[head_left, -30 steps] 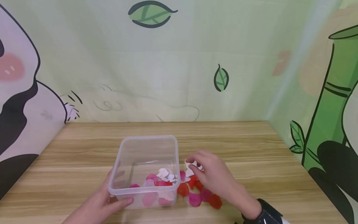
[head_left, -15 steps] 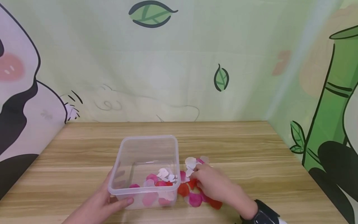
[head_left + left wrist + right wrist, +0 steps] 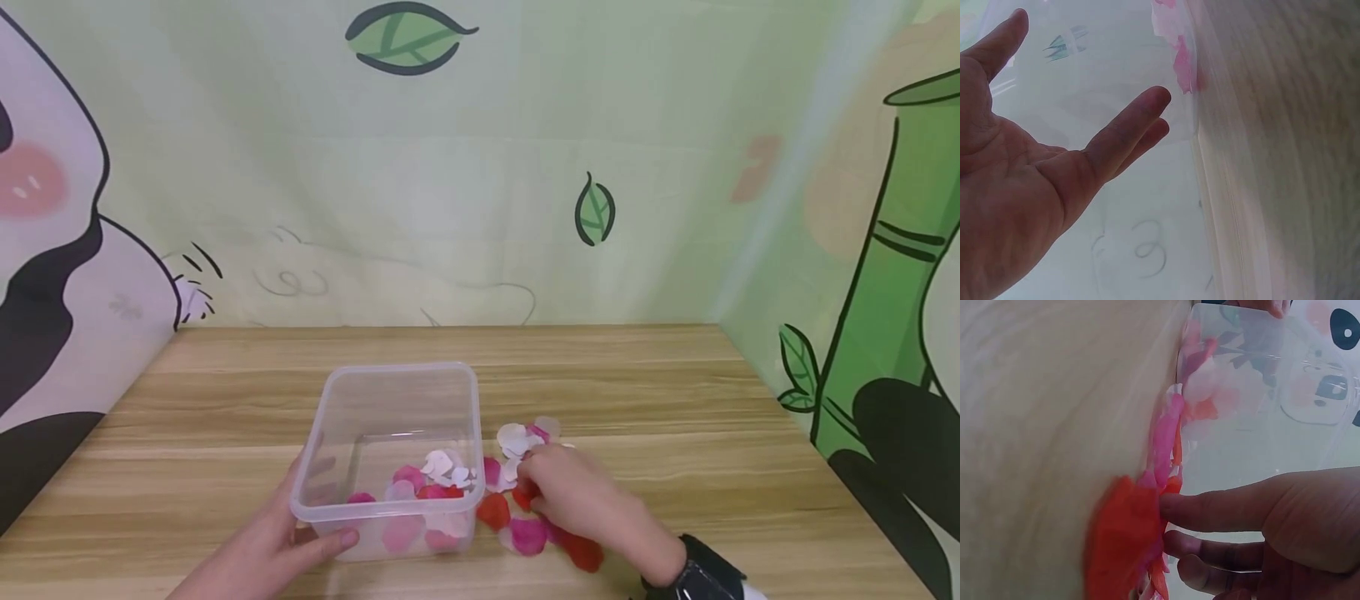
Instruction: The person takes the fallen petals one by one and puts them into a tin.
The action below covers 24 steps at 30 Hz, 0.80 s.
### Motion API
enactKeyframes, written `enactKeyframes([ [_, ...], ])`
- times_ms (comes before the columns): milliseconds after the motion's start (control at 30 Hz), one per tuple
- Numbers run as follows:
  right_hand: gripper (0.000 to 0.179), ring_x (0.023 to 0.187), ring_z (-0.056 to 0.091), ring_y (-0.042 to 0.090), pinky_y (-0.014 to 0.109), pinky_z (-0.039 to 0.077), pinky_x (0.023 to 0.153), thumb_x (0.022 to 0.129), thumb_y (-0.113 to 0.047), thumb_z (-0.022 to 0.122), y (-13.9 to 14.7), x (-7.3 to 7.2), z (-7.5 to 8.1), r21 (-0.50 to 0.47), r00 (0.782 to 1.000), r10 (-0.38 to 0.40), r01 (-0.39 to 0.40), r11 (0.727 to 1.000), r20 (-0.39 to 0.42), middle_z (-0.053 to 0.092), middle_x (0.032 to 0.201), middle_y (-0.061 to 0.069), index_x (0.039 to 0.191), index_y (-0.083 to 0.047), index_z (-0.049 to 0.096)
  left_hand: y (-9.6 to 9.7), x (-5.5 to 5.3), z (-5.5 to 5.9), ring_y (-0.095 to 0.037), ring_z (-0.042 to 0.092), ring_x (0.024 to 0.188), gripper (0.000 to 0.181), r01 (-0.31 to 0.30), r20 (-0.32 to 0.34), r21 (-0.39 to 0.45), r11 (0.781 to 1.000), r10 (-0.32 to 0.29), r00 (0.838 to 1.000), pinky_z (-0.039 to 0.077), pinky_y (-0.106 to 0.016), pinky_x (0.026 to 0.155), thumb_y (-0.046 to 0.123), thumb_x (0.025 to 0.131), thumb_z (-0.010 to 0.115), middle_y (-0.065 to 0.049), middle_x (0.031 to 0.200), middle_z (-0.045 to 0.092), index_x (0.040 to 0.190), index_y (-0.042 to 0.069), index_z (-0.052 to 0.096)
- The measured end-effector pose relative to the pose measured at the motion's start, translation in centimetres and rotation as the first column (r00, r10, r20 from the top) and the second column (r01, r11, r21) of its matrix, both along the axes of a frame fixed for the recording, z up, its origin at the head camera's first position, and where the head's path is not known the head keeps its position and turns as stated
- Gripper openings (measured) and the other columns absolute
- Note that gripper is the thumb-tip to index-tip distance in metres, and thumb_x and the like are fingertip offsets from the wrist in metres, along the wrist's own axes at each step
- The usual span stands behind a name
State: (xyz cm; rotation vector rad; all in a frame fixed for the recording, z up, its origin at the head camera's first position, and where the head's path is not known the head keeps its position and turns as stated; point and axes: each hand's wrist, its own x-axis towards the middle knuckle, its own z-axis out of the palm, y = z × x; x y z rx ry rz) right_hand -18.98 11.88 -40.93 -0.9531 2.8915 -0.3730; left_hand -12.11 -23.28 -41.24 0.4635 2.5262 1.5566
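A clear plastic box (image 3: pixel 390 511) stands on the table with pink, red and white petals inside, mostly at its right. My left hand (image 3: pixel 288 533) rests against its left front corner, thumb on the front wall, fingers along the left side. The left wrist view shows those fingers (image 3: pixel 1125 128) spread and fairly straight. Right of the box lies a loose pile of petals (image 3: pixel 528 537). My right hand (image 3: pixel 581 500) is down in this pile with curled fingers. In the right wrist view, its thumb and fingertips pinch at petals beside a large red petal (image 3: pixel 1122 531); the exact contact is partly hidden.
The wooden table (image 3: pixel 637 375) reaches back to a printed cloth backdrop (image 3: pixel 480 167) with leaves, a panda and bamboo. White petals (image 3: pixel 512 437) lie at the far end of the pile. A black band (image 3: pixel 693 571) sits on my right wrist.
My right hand has come down and toward me from the white petals into the red ones. A few petals near it have shifted slightly toward me. The left hand and box stay put.
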Motion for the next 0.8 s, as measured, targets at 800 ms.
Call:
enactKeyframes([
  [800,0.012,0.065,0.052,0.010,0.024,0.047,0.055,0.088,-0.004,0.079,0.6,-0.4,2.1,-0.218,0.995,-0.088,0.078,0.973,-0.039,0.057,0.076,-0.009,0.086,-0.011,0.070,-0.2,0.0,0.1,-0.047,0.043,0.135,0.107,-0.034,0.065,-0.052,0.998,0.037,0.997,0.051,-0.053,0.098,0.029,0.091,0.081,-0.026,0.158,0.028,0.164,0.035,0.002],
])
